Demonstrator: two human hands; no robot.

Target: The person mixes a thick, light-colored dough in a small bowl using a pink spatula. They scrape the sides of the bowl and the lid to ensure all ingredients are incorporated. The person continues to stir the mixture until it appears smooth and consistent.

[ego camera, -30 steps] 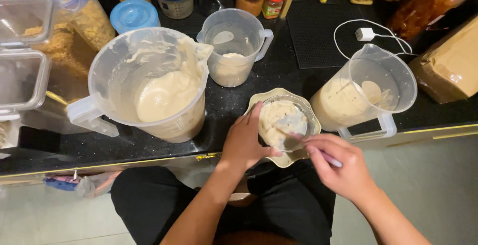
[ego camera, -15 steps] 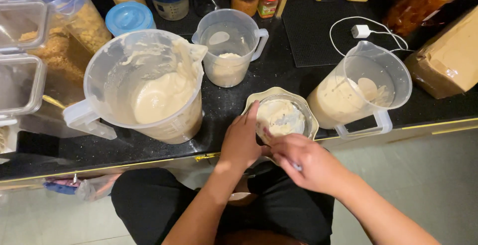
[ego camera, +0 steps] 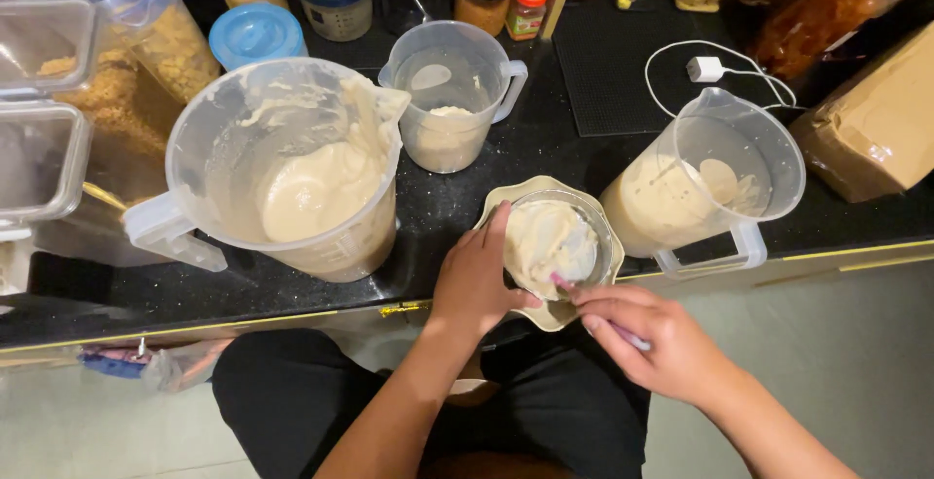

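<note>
The left hand [ego camera: 474,280] grips the near-left rim of a small scalloped cream-coloured mould [ego camera: 545,314] that sits at the front edge of the black speckled countertop [ego camera: 467,216], fingers wrapped against its side. The mould holds a round metal cup filled with pale beige batter [ego camera: 545,241]. The right hand [ego camera: 662,343] is closed around a thin pink-handled utensil [ego camera: 564,283], its tip touching the batter. A large clear plastic jug smeared with batter [ego camera: 292,168] stands to the left, a second clear jug [ego camera: 710,182] just beside the mould on the right, and a smaller measuring jug [ego camera: 452,90] behind.
</note>
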